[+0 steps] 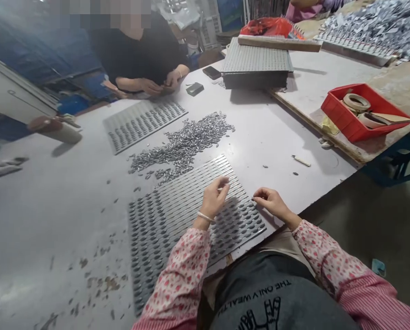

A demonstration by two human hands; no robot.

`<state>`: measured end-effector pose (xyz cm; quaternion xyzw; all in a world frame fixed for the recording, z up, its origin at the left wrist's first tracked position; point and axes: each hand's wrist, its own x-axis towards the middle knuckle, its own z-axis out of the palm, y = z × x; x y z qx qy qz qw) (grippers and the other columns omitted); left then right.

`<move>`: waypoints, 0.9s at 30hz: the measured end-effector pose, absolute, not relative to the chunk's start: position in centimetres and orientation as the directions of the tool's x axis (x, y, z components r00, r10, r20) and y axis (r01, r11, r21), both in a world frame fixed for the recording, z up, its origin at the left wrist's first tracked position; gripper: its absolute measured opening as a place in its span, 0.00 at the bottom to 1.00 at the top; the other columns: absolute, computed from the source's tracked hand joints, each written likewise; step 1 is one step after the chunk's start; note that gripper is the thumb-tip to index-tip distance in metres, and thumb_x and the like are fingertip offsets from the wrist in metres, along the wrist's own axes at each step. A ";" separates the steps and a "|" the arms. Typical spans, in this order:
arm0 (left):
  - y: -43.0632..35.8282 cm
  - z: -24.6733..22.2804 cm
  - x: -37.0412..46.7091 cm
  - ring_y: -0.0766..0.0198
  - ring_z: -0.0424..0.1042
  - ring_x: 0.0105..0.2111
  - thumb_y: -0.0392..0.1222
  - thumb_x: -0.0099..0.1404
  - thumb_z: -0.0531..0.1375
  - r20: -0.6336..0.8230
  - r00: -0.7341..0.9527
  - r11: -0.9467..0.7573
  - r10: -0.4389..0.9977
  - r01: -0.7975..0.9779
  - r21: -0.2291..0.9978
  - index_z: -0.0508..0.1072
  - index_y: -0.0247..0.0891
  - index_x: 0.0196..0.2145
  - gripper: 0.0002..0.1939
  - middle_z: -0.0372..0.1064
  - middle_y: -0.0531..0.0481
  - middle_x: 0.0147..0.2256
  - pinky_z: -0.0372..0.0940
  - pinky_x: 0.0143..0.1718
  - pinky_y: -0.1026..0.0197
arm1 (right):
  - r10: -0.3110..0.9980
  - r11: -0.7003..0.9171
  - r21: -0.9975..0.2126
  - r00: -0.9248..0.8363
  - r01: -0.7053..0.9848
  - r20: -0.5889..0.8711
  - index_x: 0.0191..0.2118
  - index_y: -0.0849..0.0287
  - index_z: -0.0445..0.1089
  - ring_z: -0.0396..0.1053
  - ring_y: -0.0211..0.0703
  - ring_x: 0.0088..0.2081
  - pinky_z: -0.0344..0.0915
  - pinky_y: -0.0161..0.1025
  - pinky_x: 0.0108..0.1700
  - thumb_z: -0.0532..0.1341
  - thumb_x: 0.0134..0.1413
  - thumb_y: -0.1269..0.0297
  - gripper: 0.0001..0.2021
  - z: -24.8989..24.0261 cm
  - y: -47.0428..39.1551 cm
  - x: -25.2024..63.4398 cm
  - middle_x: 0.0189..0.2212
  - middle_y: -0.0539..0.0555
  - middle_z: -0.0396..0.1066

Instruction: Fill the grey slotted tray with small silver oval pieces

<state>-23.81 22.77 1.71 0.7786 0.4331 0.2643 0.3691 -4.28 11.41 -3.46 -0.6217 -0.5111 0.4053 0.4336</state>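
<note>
The broad white surface [260, 133] carries a large grey rectangular tray [184, 201], its left and near-right parts lined with rows of dark oval pieces [150, 220]. Just beyond the tray lies a long heap of small silver oval pieces [194, 137]. The left hand [214, 198] is over the tray, fingers curled narrowly; whether it holds anything, I cannot tell. Beside the tray's right edge, the right hand [273, 202] pinches a tiny dark piece [253, 199].
</note>
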 end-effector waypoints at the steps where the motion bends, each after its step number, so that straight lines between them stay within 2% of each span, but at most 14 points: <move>1: 22.3 1.7 -25.0 0.61 0.71 0.38 0.44 0.61 0.54 0.069 0.469 -0.324 0.881 0.490 0.809 0.69 0.38 0.44 0.14 0.72 0.46 0.40 0.67 0.37 0.59 | 0.991 -0.098 -0.951 0.118 0.292 -0.066 0.34 0.60 0.70 0.67 0.37 0.30 0.62 0.33 0.33 0.59 0.52 0.63 0.07 -3.6 11.9 -4.6 0.29 0.50 0.71; 4: 20.5 1.8 -27.8 0.60 0.71 0.38 0.45 0.60 0.54 0.015 0.409 -0.247 0.912 0.522 0.816 0.70 0.38 0.42 0.14 0.72 0.46 0.39 0.67 0.39 0.57 | 0.999 -0.040 -0.902 0.036 0.429 -0.027 0.32 0.58 0.71 0.65 0.38 0.33 0.60 0.35 0.37 0.61 0.50 0.65 0.04 -3.7 13.3 -6.0 0.28 0.50 0.71; 7: 18.7 2.1 -29.5 0.60 0.71 0.39 0.46 0.60 0.54 -0.034 0.353 -0.165 0.935 0.519 0.839 0.70 0.37 0.42 0.15 0.72 0.45 0.39 0.67 0.39 0.57 | 0.999 0.019 -0.798 0.012 0.603 0.033 0.29 0.57 0.72 0.62 0.40 0.36 0.56 0.38 0.41 0.63 0.47 0.66 0.02 -3.2 14.2 -7.1 0.28 0.50 0.70; 11: 16.5 2.7 -30.5 0.60 0.70 0.40 0.46 0.61 0.54 -0.101 0.319 -0.069 0.942 0.479 0.875 0.69 0.37 0.42 0.15 0.72 0.44 0.40 0.66 0.41 0.57 | 0.997 0.026 -0.653 0.026 0.757 0.070 0.28 0.57 0.70 0.59 0.44 0.38 0.54 0.39 0.40 0.62 0.49 0.66 0.03 -2.5 14.1 -7.5 0.30 0.52 0.68; 14: 15.4 3.1 -30.6 0.60 0.70 0.41 0.46 0.61 0.54 -0.128 0.311 -0.033 0.942 0.466 0.884 0.68 0.37 0.43 0.15 0.71 0.44 0.41 0.66 0.42 0.56 | 0.996 0.027 -0.601 0.029 0.799 0.084 0.27 0.57 0.69 0.58 0.44 0.39 0.53 0.39 0.38 0.61 0.50 0.67 0.03 -2.5 13.8 -7.4 0.31 0.53 0.67; 18: 14.9 3.3 -30.4 0.60 0.70 0.41 0.46 0.61 0.54 -0.130 0.306 -0.042 0.943 0.498 0.866 0.68 0.37 0.42 0.14 0.71 0.44 0.40 0.66 0.42 0.57 | 0.997 0.048 -0.634 0.003 0.772 0.080 0.27 0.58 0.69 0.59 0.43 0.37 0.54 0.39 0.39 0.60 0.51 0.67 0.03 -2.4 14.0 -6.9 0.31 0.53 0.67; 20: 14.9 3.5 -30.3 0.60 0.71 0.39 0.45 0.61 0.54 -0.126 0.306 -0.057 0.944 0.525 0.849 0.69 0.37 0.42 0.14 0.72 0.44 0.39 0.66 0.41 0.58 | 0.995 0.072 -0.708 -0.002 0.703 0.099 0.28 0.58 0.68 0.61 0.42 0.36 0.56 0.38 0.39 0.59 0.51 0.67 0.04 -2.0 13.9 -6.5 0.30 0.52 0.67; 23: 15.0 4.1 -30.1 0.61 0.71 0.36 0.45 0.61 0.54 -0.116 0.333 -0.104 0.936 0.573 0.813 0.70 0.37 0.42 0.14 0.72 0.45 0.37 0.66 0.37 0.59 | 0.989 0.058 -0.819 0.079 0.571 0.125 0.29 0.59 0.67 0.63 0.40 0.32 0.58 0.37 0.36 0.56 0.53 0.67 0.05 -1.2 13.5 -5.7 0.28 0.51 0.68; 27: 15.3 4.8 -30.4 0.61 0.70 0.34 0.46 0.61 0.54 -0.088 0.368 -0.173 0.926 0.618 0.767 0.71 0.38 0.40 0.13 0.72 0.46 0.35 0.66 0.34 0.60 | 0.974 0.033 -0.819 0.165 0.573 0.155 0.28 0.59 0.66 0.63 0.41 0.31 0.59 0.37 0.35 0.54 0.55 0.65 0.08 -0.4 12.6 -5.2 0.27 0.53 0.68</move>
